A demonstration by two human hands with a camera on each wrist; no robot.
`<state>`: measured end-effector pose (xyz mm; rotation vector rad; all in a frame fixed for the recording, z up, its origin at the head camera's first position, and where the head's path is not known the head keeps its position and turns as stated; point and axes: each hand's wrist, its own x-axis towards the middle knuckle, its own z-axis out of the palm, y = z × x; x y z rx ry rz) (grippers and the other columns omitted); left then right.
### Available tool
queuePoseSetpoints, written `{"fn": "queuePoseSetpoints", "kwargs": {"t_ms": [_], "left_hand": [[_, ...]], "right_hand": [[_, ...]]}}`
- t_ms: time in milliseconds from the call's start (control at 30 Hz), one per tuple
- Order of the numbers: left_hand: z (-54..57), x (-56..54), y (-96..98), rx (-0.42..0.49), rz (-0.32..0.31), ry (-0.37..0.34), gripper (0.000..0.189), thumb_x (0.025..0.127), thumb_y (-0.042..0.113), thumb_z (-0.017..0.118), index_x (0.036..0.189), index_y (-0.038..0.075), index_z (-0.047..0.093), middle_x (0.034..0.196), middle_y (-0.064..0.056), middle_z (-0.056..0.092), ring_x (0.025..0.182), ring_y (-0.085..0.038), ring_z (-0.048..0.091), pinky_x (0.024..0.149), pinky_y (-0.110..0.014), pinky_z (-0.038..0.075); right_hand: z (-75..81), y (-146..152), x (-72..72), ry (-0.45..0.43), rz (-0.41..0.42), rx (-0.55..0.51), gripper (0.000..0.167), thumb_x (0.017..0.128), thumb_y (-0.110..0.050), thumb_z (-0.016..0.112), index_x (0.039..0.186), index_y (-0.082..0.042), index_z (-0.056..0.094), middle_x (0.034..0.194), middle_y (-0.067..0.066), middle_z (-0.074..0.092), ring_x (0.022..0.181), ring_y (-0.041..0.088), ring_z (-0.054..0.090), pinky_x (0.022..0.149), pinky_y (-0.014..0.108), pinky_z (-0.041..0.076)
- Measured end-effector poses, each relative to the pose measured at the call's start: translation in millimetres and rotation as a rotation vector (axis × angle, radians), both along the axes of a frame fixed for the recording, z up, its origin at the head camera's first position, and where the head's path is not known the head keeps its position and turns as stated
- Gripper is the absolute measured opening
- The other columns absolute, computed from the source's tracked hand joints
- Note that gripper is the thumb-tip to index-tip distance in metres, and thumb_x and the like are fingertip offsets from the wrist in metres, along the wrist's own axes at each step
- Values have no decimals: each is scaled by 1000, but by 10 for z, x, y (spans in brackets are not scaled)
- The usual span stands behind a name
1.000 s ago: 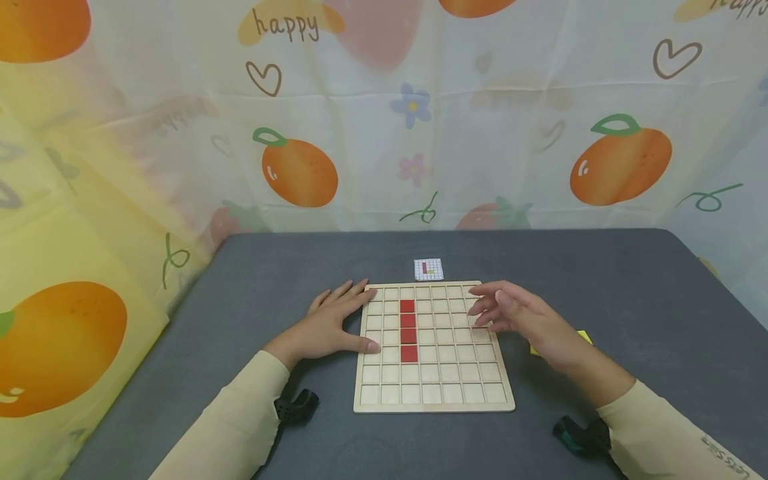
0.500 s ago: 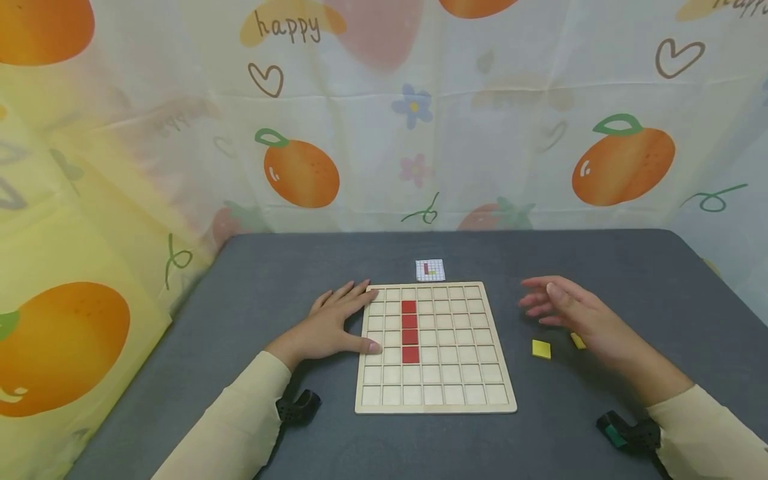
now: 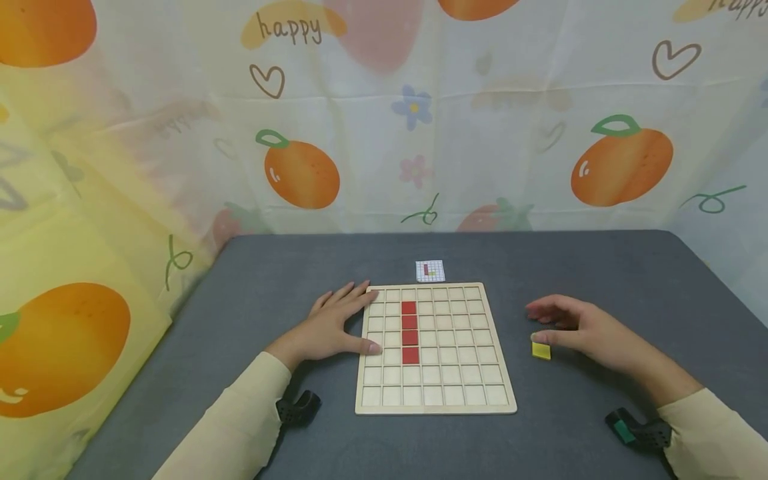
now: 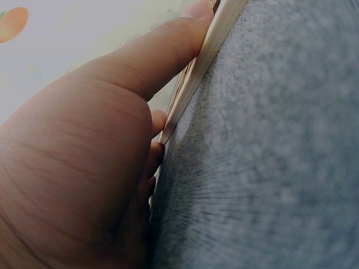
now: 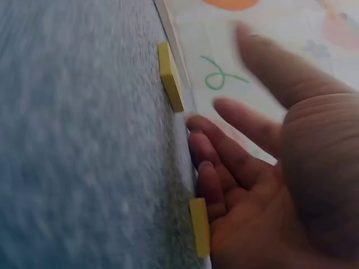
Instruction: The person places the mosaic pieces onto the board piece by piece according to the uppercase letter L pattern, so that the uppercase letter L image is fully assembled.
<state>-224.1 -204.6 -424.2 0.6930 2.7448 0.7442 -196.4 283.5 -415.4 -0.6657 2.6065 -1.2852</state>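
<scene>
The squarish yellow tile (image 3: 541, 351) lies toward the table's (image 3: 606, 263) right edge, by the nearer right hand's (image 3: 603, 337) thumb, contact unclear; that hand is loosely parted, holding nothing. The left hand (image 3: 324, 330) spreads over the board's (image 3: 453, 398) left edge.

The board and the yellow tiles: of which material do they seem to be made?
Board: probably wood with a matt, unpainted look; its pale tan edge seems faintly streaked in the left wrist view.
Yellow tiles: possibly painted wood or plastic; they look evenly coloured and straight-edged, but no visible grain settles it.
</scene>
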Motion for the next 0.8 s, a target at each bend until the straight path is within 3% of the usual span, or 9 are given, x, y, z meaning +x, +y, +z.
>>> {"fn": "queuePoseSetpoints", "kwargs": {"t_ms": [233,367,467,633,800], "left_hand": [[-3,0,8,5,0,1,115,86,74,81,175,24,29,181,3,14,166,-28,1,126,-62,-4],[-8,0,6,4,2,1,115,86,74,81,175,25,29,181,3,13,166,-27,1,126,-62,-4],[-7,0,3,3,2,0,115,86,74,81,175,25,29,181,3,13,166,-27,1,126,-62,-4],[-3,-3,4,4,6,-7,115,85,74,82,175,25,29,181,3,14,166,-27,1,126,-62,-4],[21,-2,10,5,7,-17,116,85,74,82,175,24,30,181,3,14,166,-27,1,126,-62,-4]], "right_hand": [[-23,26,-20,84,101,59,35,94,-21,90,126,-19,75,136,3,62,122,9,55,96,24,47],[-18,-1,-8,86,107,80,20,94,-24,90,108,-27,76,136,2,59,124,14,54,96,28,49],[-10,-27,5,95,97,95,18,94,-25,91,98,-30,74,134,1,59,124,19,55,94,31,50],[-18,-67,18,163,83,56,21,93,-14,90,98,-25,73,119,0,65,110,17,61,86,27,50],[7,-98,20,104,16,35,12,99,-10,82,105,-18,76,104,-6,70,93,12,65,79,28,53]]}}
